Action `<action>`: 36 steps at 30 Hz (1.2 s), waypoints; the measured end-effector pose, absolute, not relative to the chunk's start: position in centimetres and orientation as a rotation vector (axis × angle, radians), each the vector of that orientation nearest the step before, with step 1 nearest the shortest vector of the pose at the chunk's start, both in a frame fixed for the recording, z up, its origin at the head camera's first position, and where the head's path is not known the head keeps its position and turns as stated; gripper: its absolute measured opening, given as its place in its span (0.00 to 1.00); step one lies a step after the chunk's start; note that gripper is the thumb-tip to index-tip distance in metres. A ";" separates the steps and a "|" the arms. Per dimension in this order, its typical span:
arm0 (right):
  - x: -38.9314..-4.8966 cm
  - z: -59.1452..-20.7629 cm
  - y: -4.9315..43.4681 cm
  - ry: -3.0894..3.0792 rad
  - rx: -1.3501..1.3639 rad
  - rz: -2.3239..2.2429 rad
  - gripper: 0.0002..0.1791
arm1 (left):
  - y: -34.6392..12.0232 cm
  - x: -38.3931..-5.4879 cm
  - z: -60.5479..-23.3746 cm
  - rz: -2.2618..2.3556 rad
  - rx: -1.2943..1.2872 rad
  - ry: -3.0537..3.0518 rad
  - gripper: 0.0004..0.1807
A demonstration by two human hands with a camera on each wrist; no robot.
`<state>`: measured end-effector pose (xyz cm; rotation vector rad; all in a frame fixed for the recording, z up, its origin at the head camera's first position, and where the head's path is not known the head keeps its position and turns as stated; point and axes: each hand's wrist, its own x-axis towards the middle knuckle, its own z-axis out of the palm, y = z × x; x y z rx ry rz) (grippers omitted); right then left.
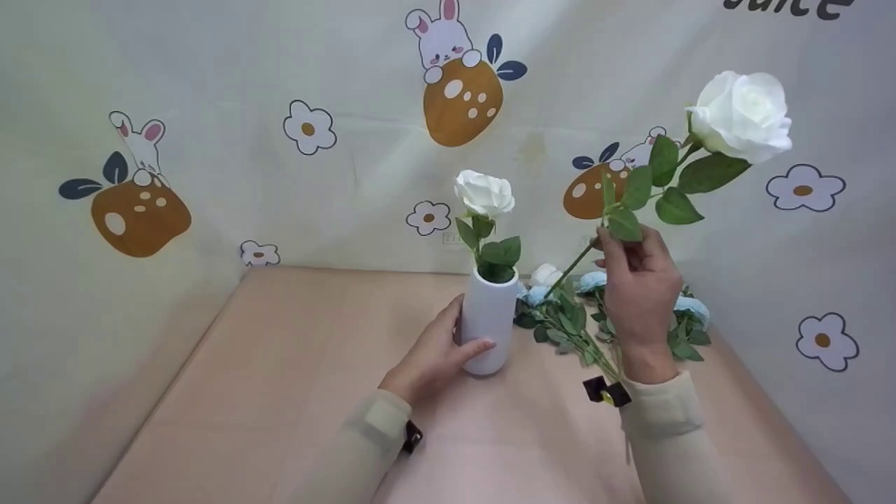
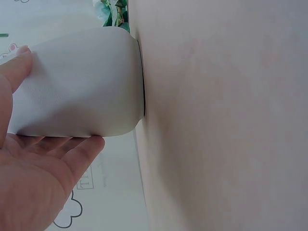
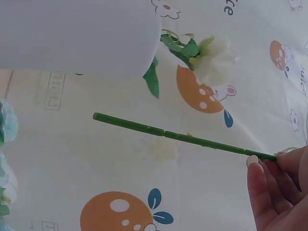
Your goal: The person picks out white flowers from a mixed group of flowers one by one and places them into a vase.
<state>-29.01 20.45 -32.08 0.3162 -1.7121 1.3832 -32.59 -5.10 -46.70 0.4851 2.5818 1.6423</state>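
A white vase [image 1: 485, 322] stands upright on the table, with one white rose [image 1: 484, 194] in it. My left hand [image 1: 434, 353] holds the vase low on its left side, thumb across the front and fingers behind; the left wrist view shows the vase's base [image 2: 115, 82] at the tabletop. To the right, my right hand [image 1: 642, 294] pinches the stem of a second white rose [image 1: 745, 115] just below its leaves. That rose tilts, bloom up to the right. In the right wrist view its bare green stem [image 3: 202, 141] points toward the vase, its cut end apart from it.
Behind and below my right hand lie several artificial flowers, with light blue blooms [image 1: 693, 311], a white bloom [image 1: 546, 274] and green stems [image 1: 595, 353]. The pink-beige table [image 1: 315, 364] meets a printed backdrop [image 1: 364, 175] at the back and sides.
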 end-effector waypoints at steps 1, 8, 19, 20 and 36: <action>-29.0 -31.7 20.3 -1.707 0.325 1.386 0.12 | -5.1 -32.6 -46.7 1.639 0.485 2.584 0.56; -29.0 -29.6 19.4 -1.638 0.368 1.428 0.13 | -5.0 -32.8 -46.6 1.607 0.450 2.584 0.58; -28.9 -29.6 17.5 -1.601 0.460 1.483 0.12 | -5.0 -32.8 -46.6 1.629 0.458 2.572 0.56; -29.0 -29.7 17.3 -1.607 0.460 1.495 0.12 | -5.0 -32.8 -46.6 1.628 0.451 2.570 0.56; -31.1 -33.1 15.0 -1.813 0.524 1.499 0.13 | -5.0 -32.8 -46.6 1.661 0.438 2.553 0.56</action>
